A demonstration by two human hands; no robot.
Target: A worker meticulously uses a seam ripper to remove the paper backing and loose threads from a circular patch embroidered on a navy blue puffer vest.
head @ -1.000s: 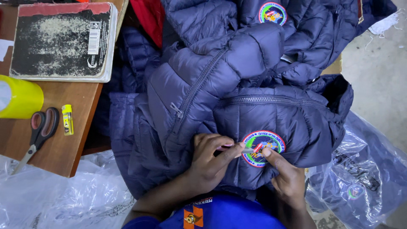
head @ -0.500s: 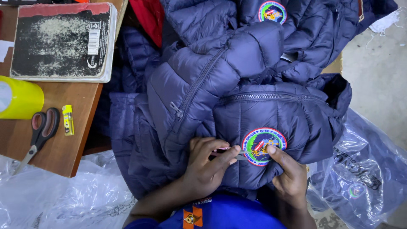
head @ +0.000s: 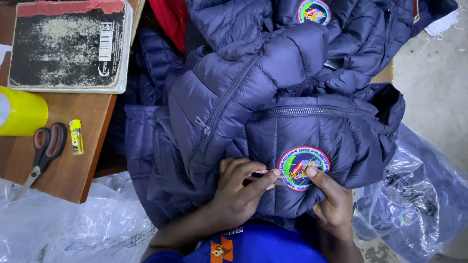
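A navy quilted jacket (head: 273,97) lies bunched in front of me with its zip showing. A round embroidered patch (head: 303,168) with a green rim sits on its chest. My left hand (head: 239,195) rests on the jacket just left of the patch, fingers pinched on a small thin tool (head: 258,175) with a pinkish part; its tip points at the patch's left edge. My right hand (head: 331,204) grips the folded fabric below the patch, with the forefinger pressed on the patch's lower right edge.
A second jacket with the same kind of patch (head: 314,10) lies behind. On the wooden table (head: 92,146) at the left are a worn book (head: 68,44), yellow tape (head: 19,112), scissors (head: 44,146) and a small yellow tube (head: 76,137). Clear plastic bags (head: 419,195) lie at both sides.
My right forefinger has slid from the patch's middle to its lower right edge. My left fingers have closed a little tighter. The jacket has barely moved.
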